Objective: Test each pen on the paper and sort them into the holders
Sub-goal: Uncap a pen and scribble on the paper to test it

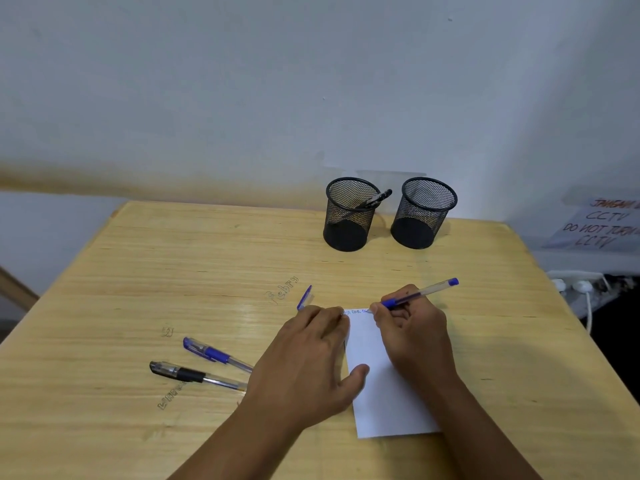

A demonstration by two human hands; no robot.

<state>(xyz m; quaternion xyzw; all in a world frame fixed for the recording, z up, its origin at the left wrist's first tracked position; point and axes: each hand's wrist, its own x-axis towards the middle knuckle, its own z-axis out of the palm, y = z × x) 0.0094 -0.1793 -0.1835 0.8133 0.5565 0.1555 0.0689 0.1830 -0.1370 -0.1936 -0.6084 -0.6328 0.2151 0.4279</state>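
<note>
I see my right hand holding a blue pen with its fingers curled round it. The tip of the pen touches the top edge of the white paper, right by some small blue writing there. The back end of the pen points up and to the right.

My left hand lies flat on the left side of the paper, fingers mostly straight and the thumb resting on the sheet. A blue pen cap sticks up just past the fingertips of that hand — I cannot tell if the fingers pinch it or if it only stands behind them.

The paper lies on a light wooden surface. To the left of my left hand two more pens lie side by side: a blue capped pen and, nearer to me, a black capped pen. Their thin ends point toward my wrist.

At the far edge of the surface stand two black mesh holders, near each other but not touching. The left holder has a dark pen leaning in it, its top poking over the rim. I see nothing sticking out of the right holder.

Some words are scratched into the wood (one reads like "Febry"). A paper sign about CCTV hangs on the wall at the far right, with a white power strip below it.
</note>
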